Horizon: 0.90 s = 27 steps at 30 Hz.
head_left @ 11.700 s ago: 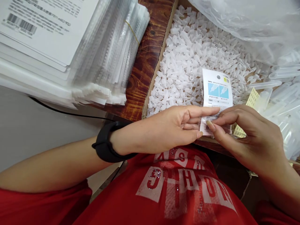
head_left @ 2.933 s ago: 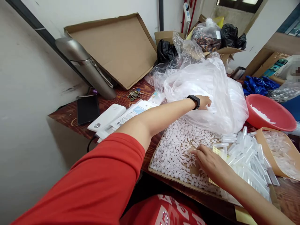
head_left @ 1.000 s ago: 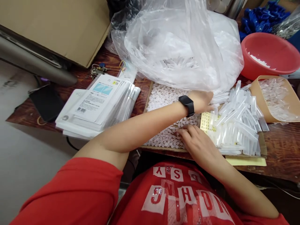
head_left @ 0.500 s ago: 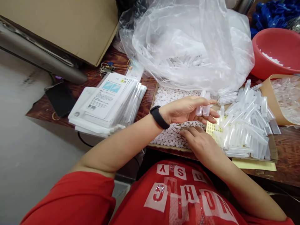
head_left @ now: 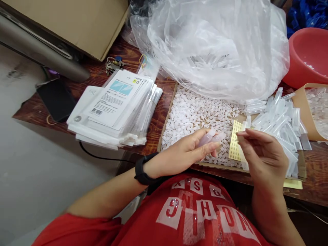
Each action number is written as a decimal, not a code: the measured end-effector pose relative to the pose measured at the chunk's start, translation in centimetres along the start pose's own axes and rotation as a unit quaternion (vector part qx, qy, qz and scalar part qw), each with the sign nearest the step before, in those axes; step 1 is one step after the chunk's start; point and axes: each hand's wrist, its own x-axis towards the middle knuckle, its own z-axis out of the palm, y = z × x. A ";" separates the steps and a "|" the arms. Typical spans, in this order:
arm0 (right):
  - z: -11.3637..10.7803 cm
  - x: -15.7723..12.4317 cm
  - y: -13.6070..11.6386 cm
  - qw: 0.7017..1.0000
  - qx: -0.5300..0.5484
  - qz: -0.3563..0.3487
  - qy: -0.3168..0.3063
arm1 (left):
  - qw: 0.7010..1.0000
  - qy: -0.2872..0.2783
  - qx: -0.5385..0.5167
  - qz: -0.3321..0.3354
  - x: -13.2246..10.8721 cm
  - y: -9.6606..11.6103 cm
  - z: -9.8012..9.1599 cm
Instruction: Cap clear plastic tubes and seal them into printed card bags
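My left hand (head_left: 176, 155), with a black band on its wrist, is closed around a pair of small translucent plastic tubes (head_left: 207, 137), their ends showing past the thumb. Below and beyond it lie many tiny white plastic pieces (head_left: 189, 109) in a shallow cardboard tray (head_left: 167, 118). Over the tray's right part, my right hand (head_left: 269, 160) pinches thumb and forefinger together; what sits between the tips is too small to make out. Just left of those fingertips is a yellow sticker sheet (head_left: 233, 145). Behind the right hand is a heap of clear tubes (head_left: 276, 119).
A large clear plastic bag (head_left: 217, 41) of tubes stands behind the tray. Leftward are stacked printed cards in sleeves (head_left: 112, 102), keys (head_left: 112, 65) and a dark phone (head_left: 56, 99). A red bowl (head_left: 307, 54) and a tan container (head_left: 302, 102) stand at the right.
My left hand has come nearer my body and curled around the tubes, earlier lying across open fingers. My right hand has risen from the small pieces and moved right, fingertips pinched.
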 end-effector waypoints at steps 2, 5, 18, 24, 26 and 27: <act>0.3 0.2 -0.1 0.994 0.098 0.052 0.015 | 0.999 0.010 0.040 -0.002 -0.5 0.0 0.3; 0.5 0.3 -0.2 0.981 0.161 0.105 -0.021 | 0.998 0.019 0.066 -0.006 -0.8 0.0 0.6; -1.0 -0.4 -2.0 0.989 0.119 -0.031 -0.085 | 0.983 0.015 0.173 0.053 -1.2 -0.8 0.5; -1.7 -0.3 -2.4 0.983 0.076 -0.077 -0.146 | 0.965 0.004 0.207 0.164 -1.4 -1.5 0.6; -1.6 -0.2 -2.2 0.979 0.125 -0.068 -0.144 | 0.952 0.006 0.212 0.220 -1.5 -1.8 0.7; -1.5 -0.2 -2.1 0.976 0.151 -0.055 -0.145 | 0.945 0.009 0.215 0.247 -1.5 -2.0 0.7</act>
